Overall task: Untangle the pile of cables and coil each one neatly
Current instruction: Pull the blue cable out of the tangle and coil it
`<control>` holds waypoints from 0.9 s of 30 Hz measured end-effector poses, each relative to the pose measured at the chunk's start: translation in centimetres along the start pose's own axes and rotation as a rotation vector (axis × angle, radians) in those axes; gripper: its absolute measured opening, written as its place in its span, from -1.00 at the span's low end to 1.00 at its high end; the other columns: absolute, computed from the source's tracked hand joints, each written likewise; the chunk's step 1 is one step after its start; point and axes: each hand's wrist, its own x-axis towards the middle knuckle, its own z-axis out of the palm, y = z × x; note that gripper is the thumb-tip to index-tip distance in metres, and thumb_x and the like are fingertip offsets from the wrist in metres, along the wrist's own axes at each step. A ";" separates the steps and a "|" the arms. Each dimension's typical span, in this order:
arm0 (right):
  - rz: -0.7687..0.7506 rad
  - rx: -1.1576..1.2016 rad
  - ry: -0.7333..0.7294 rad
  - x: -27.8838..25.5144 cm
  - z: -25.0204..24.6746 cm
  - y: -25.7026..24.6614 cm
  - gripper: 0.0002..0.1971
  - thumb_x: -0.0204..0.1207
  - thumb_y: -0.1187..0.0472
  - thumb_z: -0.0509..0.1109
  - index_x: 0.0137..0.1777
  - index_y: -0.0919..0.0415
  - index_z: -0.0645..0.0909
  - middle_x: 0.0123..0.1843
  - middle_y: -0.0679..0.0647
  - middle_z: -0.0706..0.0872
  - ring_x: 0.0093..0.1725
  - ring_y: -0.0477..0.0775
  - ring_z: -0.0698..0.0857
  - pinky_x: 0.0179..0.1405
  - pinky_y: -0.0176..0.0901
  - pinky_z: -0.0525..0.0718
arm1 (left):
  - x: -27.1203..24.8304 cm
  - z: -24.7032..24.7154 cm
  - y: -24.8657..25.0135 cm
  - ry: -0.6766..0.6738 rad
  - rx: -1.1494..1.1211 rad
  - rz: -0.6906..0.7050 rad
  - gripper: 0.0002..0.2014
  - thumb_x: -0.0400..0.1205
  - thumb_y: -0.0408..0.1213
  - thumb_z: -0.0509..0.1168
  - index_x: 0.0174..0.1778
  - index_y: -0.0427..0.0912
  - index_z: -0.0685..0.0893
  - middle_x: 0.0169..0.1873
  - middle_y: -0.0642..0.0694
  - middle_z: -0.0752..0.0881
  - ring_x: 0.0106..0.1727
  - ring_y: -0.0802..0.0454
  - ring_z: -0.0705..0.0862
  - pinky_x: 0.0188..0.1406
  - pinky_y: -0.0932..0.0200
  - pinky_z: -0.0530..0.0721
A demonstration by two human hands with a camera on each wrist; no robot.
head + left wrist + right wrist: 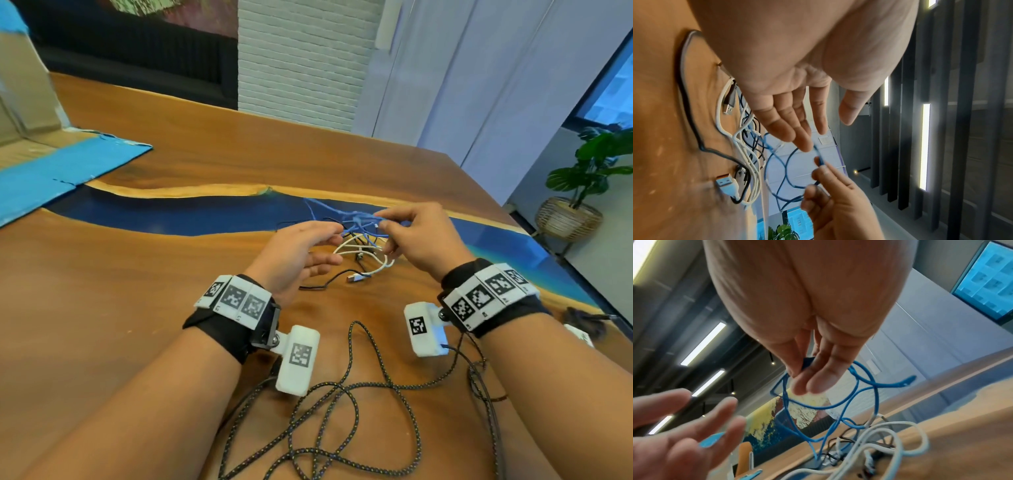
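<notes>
Fingertips of the right hand pinch the blue cable, lifting its loops clear of the wooden table. Left hand hangs just beside those loops, fingers straight and spread, holding nothing (palm turned toward the tangle). Below the blue strands, white cable and thin black cable lie knotted together on the tabletop. Nearer the body, a braided dark cable sprawls loose under both wrists.

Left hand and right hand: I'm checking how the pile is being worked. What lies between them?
In the head view, the lifted blue cable spans between left hand and right hand, with white cable loops on the table below.
</notes>
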 end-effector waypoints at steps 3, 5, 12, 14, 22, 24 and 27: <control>-0.105 0.161 0.156 -0.4 -0.5 -1.7 -0.85 0.67 0.29 0.43 0.12 0.22 0.82 -0.25 0.07 0.84 -0.62 -0.02 0.64 -0.60 -0.25 0.59 | 0.0 -0.1 -0.1 0.001 -0.007 -0.010 -0.78 0.74 -0.19 0.35 0.25 -0.15 0.76 0.13 -0.17 0.80 -0.06 -0.10 0.80 -0.06 0.09 0.69; -0.143 0.308 0.258 -0.9 -0.9 -2.5 -0.86 0.68 0.29 0.43 0.13 0.22 0.81 -0.25 0.06 0.86 -0.64 -0.08 0.54 -0.65 -0.28 0.52 | 0.0 -0.1 -0.1 0.017 -0.042 -0.004 -0.75 0.73 -0.17 0.37 0.30 -0.14 0.72 0.13 -0.16 0.78 -0.05 -0.10 0.81 -0.04 0.06 0.69; -0.055 0.717 0.211 -3.8 -0.7 -2.2 -0.86 0.75 0.25 0.31 0.00 0.21 0.69 -0.14 0.15 0.87 -0.64 -0.01 0.50 -0.65 -0.27 0.38 | 0.0 -0.1 0.0 -0.020 -0.100 0.023 -0.56 0.68 -0.04 0.41 0.44 -0.13 0.62 0.13 -0.15 0.80 -0.04 -0.08 0.79 -0.02 0.03 0.65; 0.012 0.783 0.144 -4.7 0.6 -1.3 -0.87 0.75 0.27 0.30 0.01 0.26 0.66 -0.13 0.19 0.86 -0.61 -0.01 0.56 -0.64 -0.24 0.45 | -0.1 0.0 0.1 -0.092 -0.140 0.019 -0.61 0.67 -0.02 0.39 0.37 -0.09 0.64 0.14 -0.18 0.83 -0.10 -0.06 0.80 -0.03 0.02 0.64; 0.264 1.025 0.197 -5.8 2.6 3.0 -0.86 0.73 0.29 0.32 0.03 0.26 0.71 -0.18 0.14 0.78 -0.48 -0.08 0.67 -0.53 -0.29 0.68 | 1.2 -1.2 0.2 0.102 -0.150 0.062 -0.88 0.77 -0.36 0.22 0.04 -0.04 0.59 -0.43 0.00 0.44 -0.55 0.11 0.29 -0.56 0.22 0.30; 0.293 1.055 0.248 -5.8 2.0 4.1 -0.86 0.74 0.27 0.31 0.05 0.22 0.71 -0.28 0.07 0.72 -0.51 -0.11 0.62 -0.54 -0.29 0.66 | 1.8 -2.0 0.3 0.227 -0.192 0.049 -0.88 0.77 -0.34 0.21 0.03 -0.01 0.59 -0.48 0.05 0.35 -0.58 0.13 0.20 -0.57 0.21 0.17; 0.352 1.000 0.257 -6.1 1.6 5.6 -0.83 0.76 0.20 0.28 0.11 0.19 0.71 -0.43 -0.02 0.59 -0.59 -0.09 0.43 -0.56 -0.23 0.53 | 2.3 -3.0 0.1 0.334 -0.260 0.013 -0.87 0.79 -0.17 0.22 -0.09 -0.02 0.55 -0.51 0.08 0.23 -0.61 0.15 0.15 -0.62 0.24 0.13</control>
